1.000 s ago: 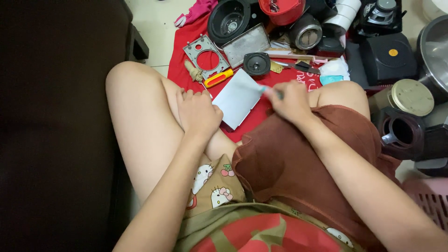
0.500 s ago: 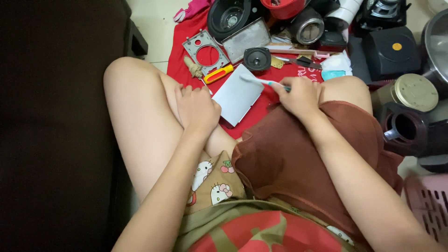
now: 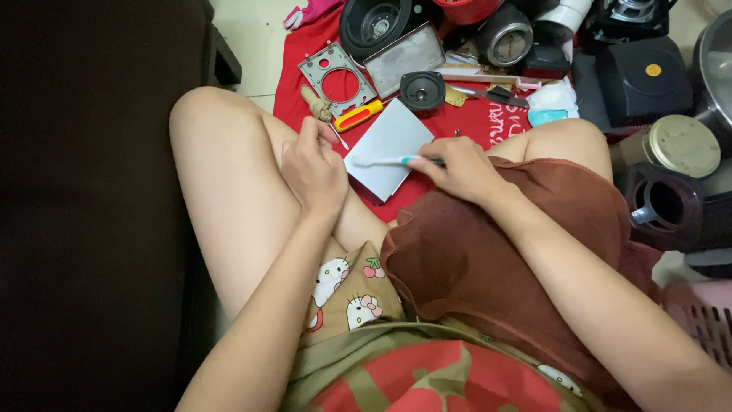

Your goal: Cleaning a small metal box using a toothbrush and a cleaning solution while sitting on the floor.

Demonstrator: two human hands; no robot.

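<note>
Head view, person sitting cross-legged on the floor, looking down at both hands.

Right hand (image 3: 457, 169): fingers are curling closed around the handle of a toothbrush (image 3: 385, 161), white with a teal grip section. The brush is lying nearly level, head pointing toward 9 o'clock, and the bristle end is sitting over the grey plate (image 3: 390, 145). Whether the bristles are actually touching the plate surface cannot be told.

Grey plate: flat, roughly square, turned like a diamond, lying on the red cloth (image 3: 473, 122) between the two knees, just at 12 o'clock of the crossed shins. Its lower corner is running under the right hand's fingers.

Left hand (image 3: 314, 164): resting on the left leg, fingers loosely bent, index and thumb pinching toward something small at the plate's 9 o'clock edge. Whether it is gripping the plate or the thin metal shaft beside it cannot be told.

Surroundings: an orange-and-yellow screwdriver (image 3: 358, 116) is lying just at 11 o'clock of the plate. A small round black speaker (image 3: 422, 89) is sitting at 12 o'clock of the plate, near it. A grey metal frame with a round hole (image 3: 337, 72) is lying at 11 o'clock, farther out. A dark jar with a brass-coloured lid (image 3: 682, 145) is standing at 3 o'clock, well apart, beyond the right knee.
</note>
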